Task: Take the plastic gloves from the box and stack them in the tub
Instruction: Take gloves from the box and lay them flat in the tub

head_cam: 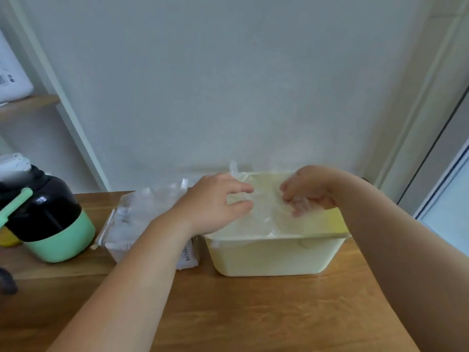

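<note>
Your wooden table point(253, 313) carries the pale tub point(274, 257), box point(142, 219) just left. The plastic gloves point(266, 214) lie in the tub. Your right hand point(312, 189) curls onto them; your left hand point(213, 201), thumb and finger parted: grip cannot be told.

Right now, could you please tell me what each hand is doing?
Left hand: fingers curved over the plastic gloves; grip cannot be told.
Right hand: fingers curled, gripping the plastic gloves above the tub.
</note>
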